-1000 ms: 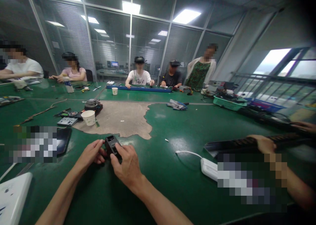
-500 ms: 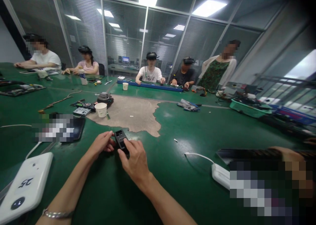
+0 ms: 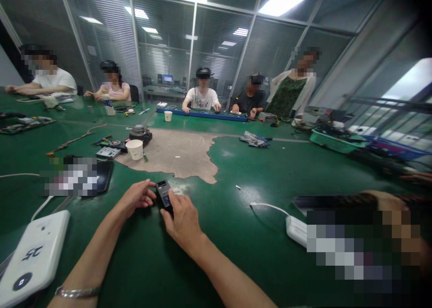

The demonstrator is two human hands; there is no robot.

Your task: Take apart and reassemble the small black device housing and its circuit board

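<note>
A small black rectangular device with slots in its face [image 3: 164, 192] is tilted just above or on the green table; which of the two I cannot tell. My right hand [image 3: 184, 218] grips its near end, thumb on the left edge and fingers over the right side. Close to the device's left side is my left hand [image 3: 140, 196], fingers apart and slightly bent, with nothing in it. The tip of one left finger is near the device's upper left edge; whether it touches is unclear.
A paper cup [image 3: 135, 150] and electronic parts [image 3: 108, 152] stand beyond my left hand. A white power bank [image 3: 33, 254] lies at the left, a white cable [image 3: 266, 205] at the right. Co-workers sit across the green table [image 3: 232, 249]; another person's hand [image 3: 384, 202] is at the right.
My left hand has come slightly away from the black device and its fingers have spread. My right hand still holds the device. The whole view has shifted a little.
</note>
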